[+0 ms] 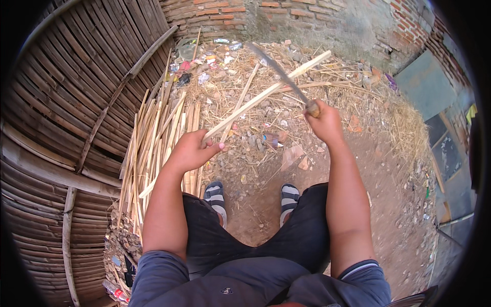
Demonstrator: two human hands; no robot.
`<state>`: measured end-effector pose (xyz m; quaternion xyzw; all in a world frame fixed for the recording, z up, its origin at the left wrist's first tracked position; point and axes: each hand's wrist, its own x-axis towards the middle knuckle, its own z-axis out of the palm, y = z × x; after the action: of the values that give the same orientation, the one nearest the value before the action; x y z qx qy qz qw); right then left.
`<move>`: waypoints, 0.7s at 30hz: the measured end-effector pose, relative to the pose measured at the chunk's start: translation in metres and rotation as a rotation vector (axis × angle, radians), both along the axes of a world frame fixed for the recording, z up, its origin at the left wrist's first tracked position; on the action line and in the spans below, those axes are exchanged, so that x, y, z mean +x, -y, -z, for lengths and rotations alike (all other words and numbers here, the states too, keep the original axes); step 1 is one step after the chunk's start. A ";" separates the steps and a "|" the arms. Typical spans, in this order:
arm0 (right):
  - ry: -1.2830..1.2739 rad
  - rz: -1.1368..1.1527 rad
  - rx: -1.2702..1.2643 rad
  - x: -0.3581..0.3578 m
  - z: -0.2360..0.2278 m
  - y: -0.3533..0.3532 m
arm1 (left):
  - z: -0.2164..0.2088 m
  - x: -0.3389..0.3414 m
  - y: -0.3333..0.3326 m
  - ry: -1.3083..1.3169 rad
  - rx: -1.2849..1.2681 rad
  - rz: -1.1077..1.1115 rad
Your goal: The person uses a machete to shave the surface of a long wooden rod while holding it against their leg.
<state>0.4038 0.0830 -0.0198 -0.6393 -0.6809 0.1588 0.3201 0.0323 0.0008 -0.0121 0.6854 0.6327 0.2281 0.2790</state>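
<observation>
My left hand point(193, 149) is wrapped round a long pale strip of split bamboo or wood point(261, 96). The strip slants up and away to the right, and its near end shows below my left wrist. In my right hand point(325, 122) is the wooden handle of a machete point(276, 66), its long dark blade pointing up and to the left. The blade crosses over the strip's far part; whether the two touch I cannot tell. My right fingers are closed round the handle.
A pile of similar strips point(153, 133) lies at left, beside a bamboo slat wall point(66, 77). Shavings, stones and litter cover the ground ahead, up to a brick wall point(317, 23). Dry straw point(409, 128) and a grey panel point(424, 84) are at right. My sandalled feet are below.
</observation>
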 end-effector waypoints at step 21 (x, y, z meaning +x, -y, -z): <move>-0.072 0.063 0.037 0.023 0.006 0.000 | 0.000 -0.002 0.001 0.004 -0.055 0.030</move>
<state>0.4270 0.0835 -0.0261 -0.6482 -0.6513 0.1588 0.3612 0.0303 0.0000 -0.0120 0.6865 0.6278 0.2077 0.3024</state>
